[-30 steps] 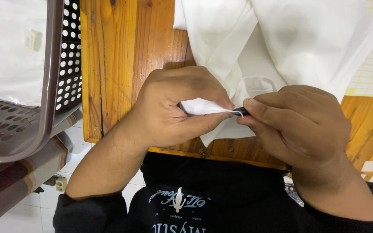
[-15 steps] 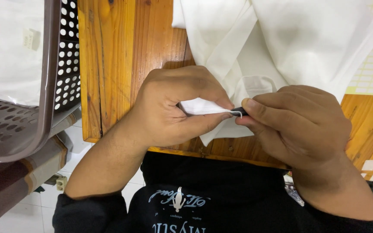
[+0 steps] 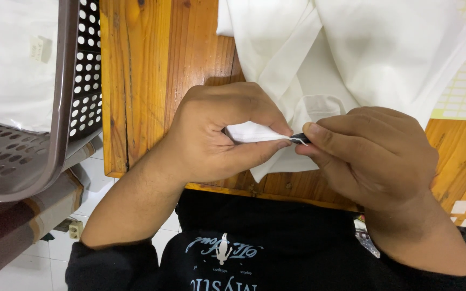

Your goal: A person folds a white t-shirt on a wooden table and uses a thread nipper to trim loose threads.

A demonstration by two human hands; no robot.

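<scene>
The left hand (image 3: 217, 134) is pinching a folded bit of the white cloth (image 3: 351, 54), its thumb and forefinger closed tight on a small bunched edge (image 3: 252, 132) of the fabric. The right hand (image 3: 373, 156) is meeting it from the other side, fingers curled shut around a small dark thing (image 3: 299, 139) whose tip is just showing between the two hands. It is mostly hidden, so it may be a small cutter or some other tool; the view is not letting me say which. That tip is touching the pinched fabric right where the left thumb is pressing.

The cloth itself is lying on the wooden table (image 3: 146, 81), spreading away from the person toward the far edge, with the worked corner lifted slightly off the wood near the table's near edge. A pale rectangular tag (image 3: 319, 105) seems to be sitting on the fabric just behind the hands.

As a judgement, the hands are working at one small spot on the cloth's edge, the left holding it taut while the right is applying the tool. What this calls for is a steady pinch and a fine, controlled motion of the right fingers, keeping the tip clear of the left thumb.

To the left, a brown perforated basket (image 3: 66, 108) with more white fabric (image 3: 12, 59) inside is standing beside the table.
</scene>
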